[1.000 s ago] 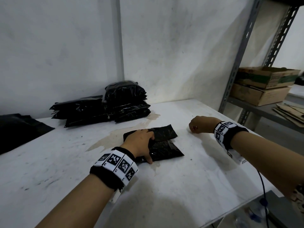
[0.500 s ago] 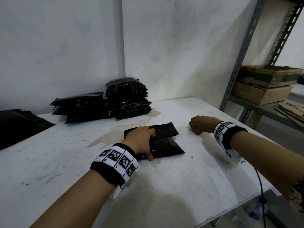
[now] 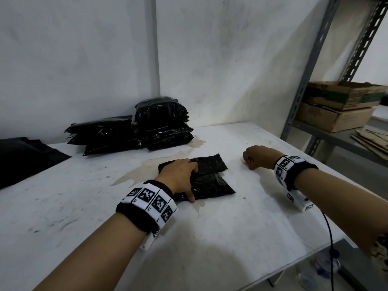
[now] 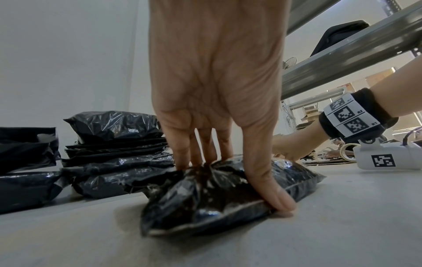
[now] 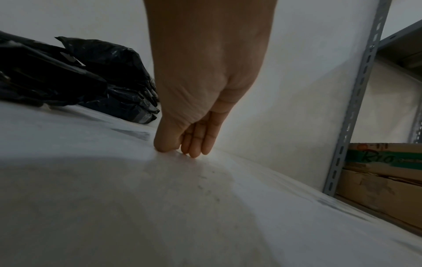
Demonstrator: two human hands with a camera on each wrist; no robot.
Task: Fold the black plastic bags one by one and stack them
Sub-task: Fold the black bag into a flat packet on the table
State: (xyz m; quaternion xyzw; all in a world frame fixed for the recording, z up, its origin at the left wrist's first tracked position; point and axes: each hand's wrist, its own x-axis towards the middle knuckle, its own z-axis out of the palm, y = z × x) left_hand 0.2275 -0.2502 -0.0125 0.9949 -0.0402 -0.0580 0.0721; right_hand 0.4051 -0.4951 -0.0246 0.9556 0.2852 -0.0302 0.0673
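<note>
A folded black plastic bag (image 3: 212, 183) lies in the middle of the white table (image 3: 231, 238). My left hand (image 3: 185, 181) grips it, fingers curled over the top fold and thumb along the near edge. The left wrist view shows the fingertips (image 4: 196, 159) pressing into the bag (image 4: 205, 198) and the thumb against its side. To the right of the bag, my right hand (image 3: 258, 156) rests on the table with curled fingers and holds nothing, as the right wrist view of that hand (image 5: 180, 144) confirms. Two stacks of folded bags (image 3: 161, 124) stand by the wall.
Flat black bags (image 3: 25, 156) lie at the table's far left edge. A metal shelf post (image 3: 310, 66) rises at the right, with cardboard boxes (image 3: 340, 106) on the shelf behind it. A thin cable (image 3: 329, 238) hangs from my right wrist past the table's front corner.
</note>
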